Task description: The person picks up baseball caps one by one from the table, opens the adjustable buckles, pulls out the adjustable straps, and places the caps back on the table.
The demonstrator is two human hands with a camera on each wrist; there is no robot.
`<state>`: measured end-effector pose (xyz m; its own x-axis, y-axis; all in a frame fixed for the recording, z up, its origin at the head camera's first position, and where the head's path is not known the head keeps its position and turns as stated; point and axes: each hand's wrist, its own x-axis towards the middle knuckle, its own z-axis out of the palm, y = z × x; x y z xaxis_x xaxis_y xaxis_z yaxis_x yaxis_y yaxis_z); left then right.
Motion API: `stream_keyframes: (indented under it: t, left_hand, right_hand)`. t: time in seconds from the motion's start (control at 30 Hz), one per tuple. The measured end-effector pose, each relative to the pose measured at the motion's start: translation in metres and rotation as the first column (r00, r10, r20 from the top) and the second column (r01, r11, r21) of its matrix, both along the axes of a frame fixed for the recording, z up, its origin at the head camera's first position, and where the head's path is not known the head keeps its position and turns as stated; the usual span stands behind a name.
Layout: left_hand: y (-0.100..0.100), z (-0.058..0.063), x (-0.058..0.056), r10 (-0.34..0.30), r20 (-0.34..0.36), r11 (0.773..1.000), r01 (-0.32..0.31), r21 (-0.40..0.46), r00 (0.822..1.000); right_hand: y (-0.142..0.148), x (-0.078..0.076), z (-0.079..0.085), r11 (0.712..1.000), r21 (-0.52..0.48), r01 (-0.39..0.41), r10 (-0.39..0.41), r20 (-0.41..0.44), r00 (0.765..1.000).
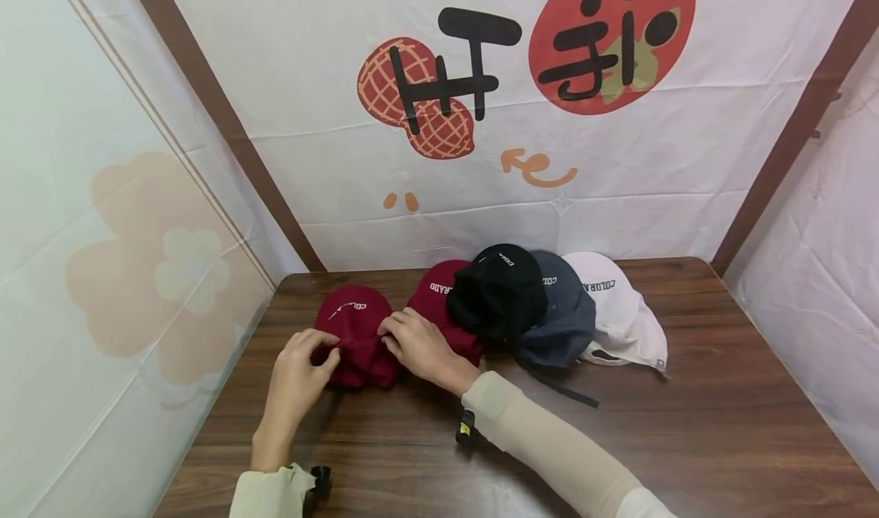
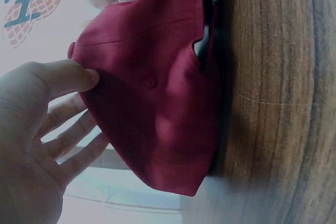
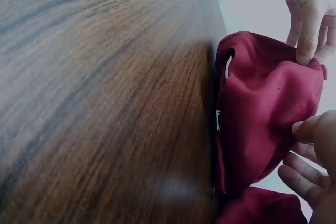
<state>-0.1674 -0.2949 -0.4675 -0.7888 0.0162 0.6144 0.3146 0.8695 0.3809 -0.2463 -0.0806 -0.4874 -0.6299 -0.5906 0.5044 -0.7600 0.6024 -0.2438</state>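
A maroon baseball cap (image 1: 353, 321) with white lettering sits at the left of the table, its crown fabric dented and creased. My left hand (image 1: 297, 369) pinches its left side, thumb on the near face and fingers behind. On the cap's right side, my right hand (image 1: 420, 346) pinches the fabric between thumb and fingers. In the left wrist view, the back opening of the maroon cap (image 2: 152, 108) shows near the tabletop. A second maroon cap (image 1: 439, 285) lies just beyond my right hand, partly covered by it.
Right of the second maroon cap, a black cap (image 1: 511, 289), a dark grey-blue cap (image 1: 566, 312) and a white cap (image 1: 611, 297) overlap in a row. A black strap trails onto the wooden table (image 1: 721, 396). Printed cloth walls (image 1: 309, 197) enclose the back and sides.
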Motion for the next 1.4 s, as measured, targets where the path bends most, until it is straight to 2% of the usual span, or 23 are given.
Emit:
stream_keyframes:
  t: [0.13, 0.5, 0.73, 1.1, 1.4]
  left_hand:
    - [0.002, 0.004, -0.001, -0.01, -0.062, 1.0, 0.011, 0.012, 0.998]
    - [0.007, 0.017, -0.005, -0.013, -0.151, 0.998, 0.023, 0.061, 0.988]
    - [0.012, 0.027, -0.005, -0.02, -0.157, 0.995, 0.036, 0.098, 0.987]
    - [0.022, 0.035, -0.009, -0.073, -0.263, 0.985, 0.111, 0.132, 0.962]
    - [0.032, 0.041, -0.008, -0.084, -0.301, 0.976, 0.139, 0.167, 0.95]
  right_hand:
    - [0.001, -0.001, 0.002, 0.999, -0.039, 0.005, -0.005, 0.001, 1.0]
    - [0.007, -0.003, 0.013, 0.991, -0.137, 0.005, -0.007, -0.015, 1.0]
    - [0.013, -0.003, 0.022, 0.985, -0.173, -0.001, -0.005, -0.029, 1.0]
    - [0.022, -0.001, 0.028, 0.97, -0.245, -0.005, -0.012, -0.07, 0.997]
    - [0.031, 0.0, 0.03, 0.955, -0.295, -0.017, -0.004, -0.071, 0.997]
